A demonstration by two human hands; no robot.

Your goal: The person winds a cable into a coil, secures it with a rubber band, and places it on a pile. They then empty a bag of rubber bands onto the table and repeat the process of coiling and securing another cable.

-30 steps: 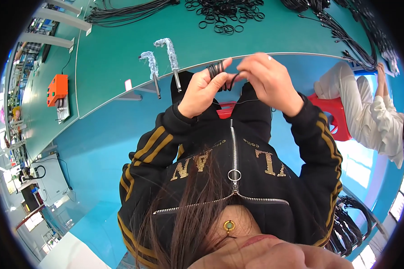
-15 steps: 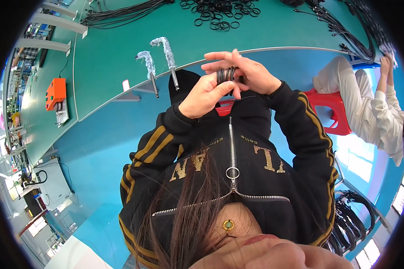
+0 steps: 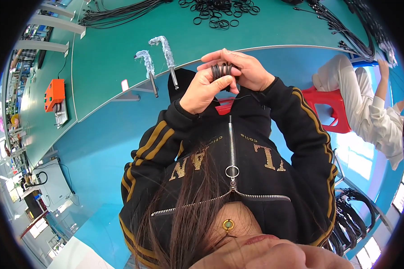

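A small coil of thin black cable (image 3: 221, 71) is held between my hands, just off the near edge of the table. My left hand (image 3: 203, 92) is closed around the coil, its thumb lying along the near side. My right hand (image 3: 251, 71) curves over the coil from the other side, fingers bent and touching it; part of the coil is hidden behind them. Below the hands a thin cable tail sticks out toward the right sleeve. Two hooked metal rods with wrapped grey-blue ends, one rod (image 3: 172, 77) and another rod (image 3: 153, 85), jut over the table edge to the left.
Many black rings (image 3: 222, 22) lie on the green table (image 3: 112, 58), with bundles of black cables (image 3: 125, 15) at the back. An orange device (image 3: 54, 95) stands at the left. A person in white (image 3: 345, 89) sits at the right by a red stool (image 3: 330, 107).
My right hand has moved slightly left, its fingers folding closer over the coil. My left hand stays nearly in place, still gripping the cable.
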